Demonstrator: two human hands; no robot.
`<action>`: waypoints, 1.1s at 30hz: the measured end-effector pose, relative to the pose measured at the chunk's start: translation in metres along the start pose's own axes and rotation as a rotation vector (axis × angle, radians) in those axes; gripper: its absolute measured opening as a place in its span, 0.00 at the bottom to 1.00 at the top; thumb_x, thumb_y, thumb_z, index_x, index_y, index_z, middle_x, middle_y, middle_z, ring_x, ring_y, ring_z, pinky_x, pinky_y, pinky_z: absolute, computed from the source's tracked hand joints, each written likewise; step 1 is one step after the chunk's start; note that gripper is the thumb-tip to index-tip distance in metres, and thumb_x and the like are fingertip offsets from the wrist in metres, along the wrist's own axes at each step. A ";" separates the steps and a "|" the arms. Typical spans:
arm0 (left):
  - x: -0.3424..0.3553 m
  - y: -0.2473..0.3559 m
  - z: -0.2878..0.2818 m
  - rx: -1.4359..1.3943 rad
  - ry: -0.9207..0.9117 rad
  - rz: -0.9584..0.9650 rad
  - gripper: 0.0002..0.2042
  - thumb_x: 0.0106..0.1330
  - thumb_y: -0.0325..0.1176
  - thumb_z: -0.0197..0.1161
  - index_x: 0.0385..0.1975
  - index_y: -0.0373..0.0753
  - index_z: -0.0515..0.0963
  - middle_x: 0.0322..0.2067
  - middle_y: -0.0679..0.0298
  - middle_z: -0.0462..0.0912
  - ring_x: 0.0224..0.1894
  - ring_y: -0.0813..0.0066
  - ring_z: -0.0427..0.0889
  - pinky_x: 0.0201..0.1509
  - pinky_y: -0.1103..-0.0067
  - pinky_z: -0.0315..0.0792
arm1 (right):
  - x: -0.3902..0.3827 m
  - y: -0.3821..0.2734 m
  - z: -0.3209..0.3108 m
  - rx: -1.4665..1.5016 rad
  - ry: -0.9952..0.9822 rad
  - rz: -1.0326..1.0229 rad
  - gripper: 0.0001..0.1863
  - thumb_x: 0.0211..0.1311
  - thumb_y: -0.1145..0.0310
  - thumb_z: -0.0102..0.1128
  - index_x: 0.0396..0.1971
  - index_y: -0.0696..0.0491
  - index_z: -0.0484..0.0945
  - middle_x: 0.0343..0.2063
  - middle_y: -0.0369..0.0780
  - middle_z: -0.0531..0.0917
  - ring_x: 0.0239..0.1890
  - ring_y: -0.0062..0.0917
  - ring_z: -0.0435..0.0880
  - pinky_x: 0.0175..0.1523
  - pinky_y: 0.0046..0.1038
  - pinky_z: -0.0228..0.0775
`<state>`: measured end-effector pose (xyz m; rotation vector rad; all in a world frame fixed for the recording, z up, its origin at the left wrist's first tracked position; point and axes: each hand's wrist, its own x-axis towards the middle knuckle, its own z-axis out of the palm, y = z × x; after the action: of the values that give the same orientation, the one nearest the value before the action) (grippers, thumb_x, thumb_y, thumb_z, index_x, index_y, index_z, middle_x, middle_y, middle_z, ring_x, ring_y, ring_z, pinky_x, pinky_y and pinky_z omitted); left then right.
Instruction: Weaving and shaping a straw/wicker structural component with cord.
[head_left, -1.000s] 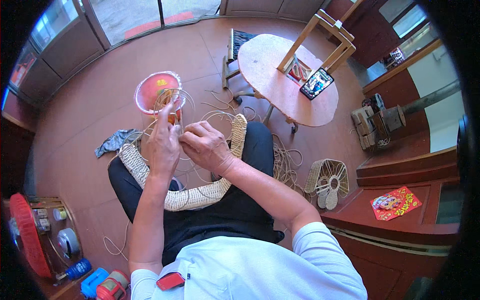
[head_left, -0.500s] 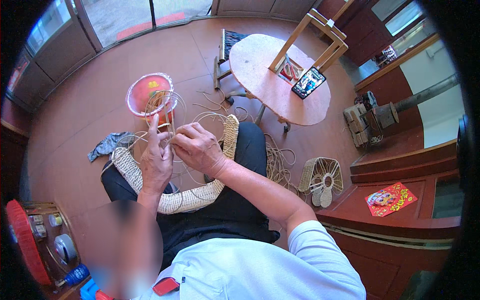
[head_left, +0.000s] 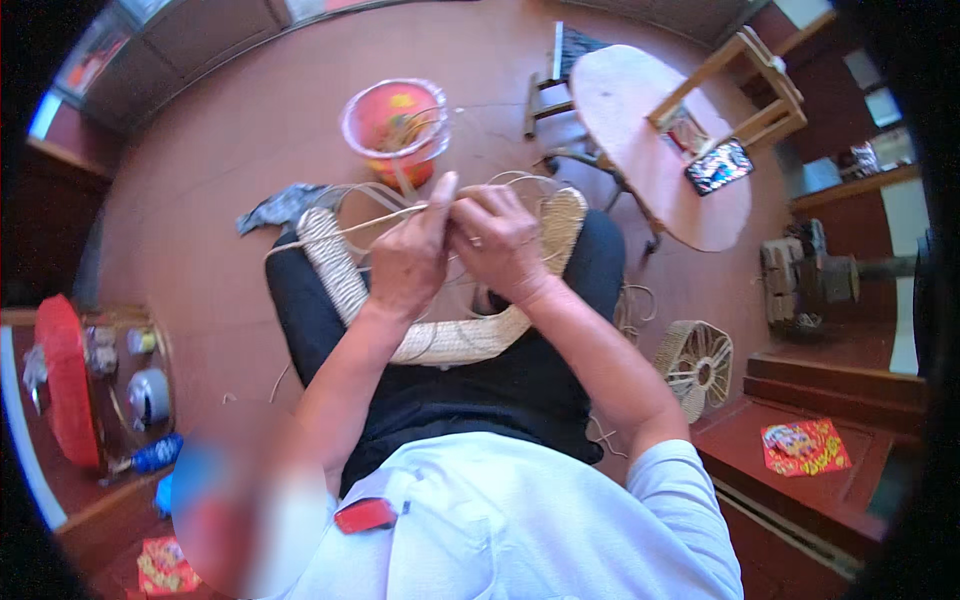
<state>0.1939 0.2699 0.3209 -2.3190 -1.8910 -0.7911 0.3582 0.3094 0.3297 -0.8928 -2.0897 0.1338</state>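
Both hands pinch pale cane strands over the woven hoop (head_left: 440,340) on the lap: left hand (head_left: 410,262), right hand (head_left: 497,240). Pull too hard and a strand could kink or snap.

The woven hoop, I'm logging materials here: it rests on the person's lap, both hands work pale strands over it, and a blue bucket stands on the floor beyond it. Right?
Not quite. The bucket is red-orange, not blue, as the head view shows. The rest holds: the woven hoop rests on the lap, and the left hand and right hand work pale strands over it.
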 end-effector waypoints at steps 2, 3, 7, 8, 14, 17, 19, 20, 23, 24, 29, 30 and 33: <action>-0.001 -0.001 -0.002 -0.100 0.134 0.069 0.28 0.71 0.28 0.65 0.72 0.47 0.73 0.41 0.56 0.91 0.37 0.62 0.92 0.38 0.69 0.85 | 0.001 0.000 0.001 0.022 0.003 0.003 0.09 0.57 0.70 0.72 0.37 0.52 0.83 0.41 0.41 0.86 0.46 0.40 0.86 0.52 0.40 0.81; -0.005 -0.005 -0.003 -0.081 0.125 0.057 0.28 0.71 0.28 0.65 0.72 0.47 0.73 0.41 0.56 0.91 0.37 0.62 0.92 0.38 0.69 0.85 | 0.000 0.000 0.003 0.026 -0.001 0.007 0.09 0.58 0.70 0.72 0.37 0.52 0.83 0.41 0.40 0.86 0.46 0.40 0.86 0.52 0.40 0.81; -0.015 -0.012 -0.009 -0.099 0.195 0.139 0.25 0.68 0.24 0.68 0.67 0.41 0.78 0.42 0.57 0.91 0.40 0.63 0.93 0.41 0.70 0.86 | 0.001 -0.004 0.005 0.045 -0.008 0.006 0.08 0.60 0.70 0.72 0.37 0.51 0.83 0.40 0.40 0.86 0.45 0.39 0.86 0.52 0.39 0.81; -0.017 -0.014 -0.010 -0.136 0.246 0.181 0.25 0.67 0.22 0.68 0.66 0.40 0.78 0.42 0.57 0.91 0.41 0.62 0.93 0.42 0.70 0.86 | 0.001 -0.005 0.004 0.032 -0.010 0.002 0.08 0.60 0.70 0.72 0.37 0.51 0.83 0.40 0.40 0.86 0.45 0.39 0.86 0.52 0.39 0.81; -0.040 0.016 -0.032 -0.760 0.056 -0.412 0.16 0.74 0.27 0.65 0.61 0.41 0.78 0.31 0.53 0.88 0.31 0.62 0.90 0.36 0.69 0.79 | 0.002 -0.008 0.000 0.045 -0.033 0.019 0.09 0.60 0.72 0.70 0.40 0.52 0.81 0.39 0.42 0.85 0.45 0.41 0.86 0.53 0.41 0.80; -0.058 0.024 -0.044 -0.661 -0.137 -0.552 0.16 0.75 0.29 0.63 0.61 0.40 0.77 0.26 0.51 0.86 0.29 0.60 0.89 0.34 0.65 0.77 | 0.001 -0.010 -0.001 0.075 -0.035 0.070 0.13 0.59 0.73 0.68 0.44 0.53 0.80 0.39 0.43 0.85 0.46 0.43 0.86 0.54 0.42 0.79; -0.078 0.022 -0.028 -0.700 0.001 -0.514 0.12 0.77 0.33 0.63 0.56 0.38 0.80 0.24 0.50 0.84 0.28 0.59 0.88 0.35 0.65 0.77 | 0.000 -0.009 -0.003 0.075 -0.062 0.093 0.16 0.58 0.73 0.68 0.46 0.53 0.78 0.40 0.44 0.85 0.48 0.43 0.86 0.54 0.42 0.79; -0.084 0.020 -0.030 -0.686 -0.031 -0.505 0.11 0.77 0.34 0.63 0.52 0.37 0.81 0.25 0.50 0.85 0.28 0.59 0.88 0.34 0.66 0.77 | 0.000 -0.008 -0.003 0.074 -0.062 0.093 0.16 0.58 0.73 0.68 0.46 0.53 0.78 0.40 0.44 0.85 0.48 0.43 0.86 0.54 0.42 0.79; -0.091 0.020 -0.051 -0.724 -0.085 -0.562 0.11 0.79 0.36 0.62 0.45 0.34 0.84 0.28 0.52 0.86 0.30 0.62 0.89 0.36 0.67 0.77 | -0.001 -0.007 -0.003 0.051 -0.062 0.071 0.16 0.57 0.73 0.69 0.46 0.52 0.78 0.40 0.44 0.86 0.48 0.42 0.86 0.54 0.41 0.80; -0.092 0.018 -0.061 -0.773 -0.150 -0.593 0.11 0.80 0.34 0.61 0.45 0.33 0.85 0.29 0.59 0.86 0.33 0.72 0.85 0.38 0.72 0.76 | -0.002 -0.007 -0.003 0.054 -0.062 0.074 0.16 0.57 0.72 0.69 0.46 0.52 0.78 0.41 0.43 0.86 0.48 0.42 0.87 0.54 0.41 0.80; -0.107 0.010 -0.091 -0.829 -0.206 -0.586 0.12 0.81 0.36 0.59 0.45 0.34 0.86 0.26 0.74 0.79 0.29 0.88 0.73 0.34 0.83 0.67 | -0.001 -0.007 -0.002 0.050 -0.071 0.083 0.16 0.57 0.71 0.70 0.46 0.52 0.79 0.41 0.43 0.86 0.48 0.41 0.87 0.53 0.41 0.80; -0.113 0.009 -0.095 -0.870 -0.191 -0.602 0.13 0.82 0.37 0.59 0.44 0.35 0.87 0.23 0.77 0.73 0.26 0.90 0.67 0.29 0.84 0.60 | -0.001 -0.007 -0.002 0.041 -0.064 0.070 0.17 0.56 0.71 0.72 0.46 0.51 0.80 0.41 0.42 0.86 0.47 0.41 0.87 0.53 0.40 0.80; -0.130 0.007 -0.117 -0.916 -0.266 -0.671 0.13 0.81 0.38 0.60 0.44 0.37 0.88 0.21 0.79 0.70 0.24 0.91 0.64 0.27 0.84 0.57 | 0.001 -0.009 -0.003 0.027 -0.060 0.039 0.17 0.57 0.69 0.74 0.45 0.51 0.80 0.42 0.42 0.86 0.47 0.40 0.87 0.53 0.40 0.80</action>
<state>0.1430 0.1107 0.3708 -2.1927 -2.9583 -1.8087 0.3555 0.3028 0.3362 -0.9233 -2.1214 0.2111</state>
